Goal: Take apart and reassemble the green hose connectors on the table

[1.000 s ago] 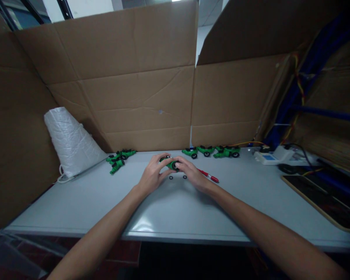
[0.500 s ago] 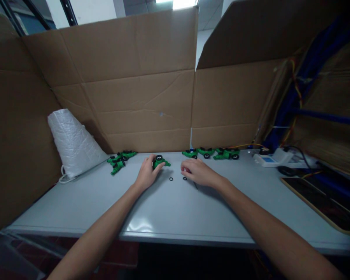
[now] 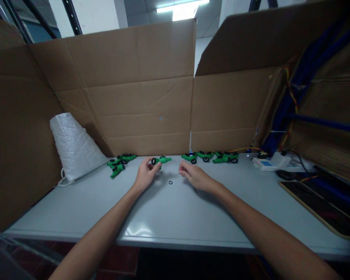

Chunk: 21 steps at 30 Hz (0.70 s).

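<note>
My left hand is closed round the rear of a green toy-like part with a black ring-shaped wheel, held just above the table. To its right, my right hand has its fingertips pinched together; what they hold is too small or hidden to tell. Beneath that hand, the end of a thin dark rod shows; I cannot tell whether it is gripped or lying there. One small black ring lies on the table between the hands.
Several similar green parts lie at the back left, and more green parts at the back right. A white padded bag leans at left. On the right are a power strip and a dark tray-like panel. Cardboard walls the table.
My left hand has raised and turned the green part, so its wheel now faces left. The second black ring, which lay under my right fingertips, no longer shows on the table.
</note>
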Motion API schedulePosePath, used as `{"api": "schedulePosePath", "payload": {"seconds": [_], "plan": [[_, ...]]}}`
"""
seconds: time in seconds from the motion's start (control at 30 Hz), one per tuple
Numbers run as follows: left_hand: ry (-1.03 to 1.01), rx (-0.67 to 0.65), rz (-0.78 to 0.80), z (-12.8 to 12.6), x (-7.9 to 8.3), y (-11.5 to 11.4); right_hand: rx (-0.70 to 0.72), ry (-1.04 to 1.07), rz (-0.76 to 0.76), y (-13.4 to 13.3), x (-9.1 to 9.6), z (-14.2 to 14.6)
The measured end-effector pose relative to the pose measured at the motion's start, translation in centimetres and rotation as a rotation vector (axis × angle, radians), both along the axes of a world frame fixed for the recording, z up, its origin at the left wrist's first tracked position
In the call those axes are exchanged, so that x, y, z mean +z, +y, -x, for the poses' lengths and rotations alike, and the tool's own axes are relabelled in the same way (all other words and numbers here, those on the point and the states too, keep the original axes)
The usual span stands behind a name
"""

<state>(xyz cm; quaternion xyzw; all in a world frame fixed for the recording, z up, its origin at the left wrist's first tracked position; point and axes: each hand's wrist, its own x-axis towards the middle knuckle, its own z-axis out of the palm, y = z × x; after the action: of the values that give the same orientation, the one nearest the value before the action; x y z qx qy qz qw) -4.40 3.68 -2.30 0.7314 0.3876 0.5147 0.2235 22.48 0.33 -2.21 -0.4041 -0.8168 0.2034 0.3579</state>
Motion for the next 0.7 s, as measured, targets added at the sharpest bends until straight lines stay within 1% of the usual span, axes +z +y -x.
{"api": "schedulePosePath", "payload": {"seconds": [0.07,0.13,0.23,0.3,0.33,0.43,0.57,0.63,0.7], "plan": [[-0.088,-0.070,0.102,-0.5,0.0,-0.3,-0.001,0.242,0.068,0.3,0.0,0.7],[-0.144,-0.120,0.160,-1.1,0.1,-0.6,0.048,0.472,0.171,0.5,-0.2,1.4],[-0.170,-0.152,0.192,-1.8,0.2,-1.0,0.071,0.679,0.322,0.6,-0.2,2.1],[-0.160,-0.164,0.193,-2.1,0.3,-1.3,0.063,0.744,0.383,0.5,-0.1,2.2],[-0.146,-0.172,0.184,-2.2,0.3,-1.4,0.054,0.764,0.390,0.4,0.0,2.2],[-0.066,-0.180,0.115,-2.3,0.5,-1.8,0.020,0.781,0.343,0.2,0.4,2.0],[0.024,-0.142,0.014,-2.3,0.5,-2.1,-0.012,0.809,0.311,0.2,0.2,1.9],[0.005,-0.136,0.019,-2.3,0.3,-2.0,-0.018,0.834,0.305,0.4,-0.1,2.0],[-0.028,-0.149,0.075,-2.3,-0.1,-1.7,-0.017,0.846,0.280,0.5,-0.3,2.1]]}}
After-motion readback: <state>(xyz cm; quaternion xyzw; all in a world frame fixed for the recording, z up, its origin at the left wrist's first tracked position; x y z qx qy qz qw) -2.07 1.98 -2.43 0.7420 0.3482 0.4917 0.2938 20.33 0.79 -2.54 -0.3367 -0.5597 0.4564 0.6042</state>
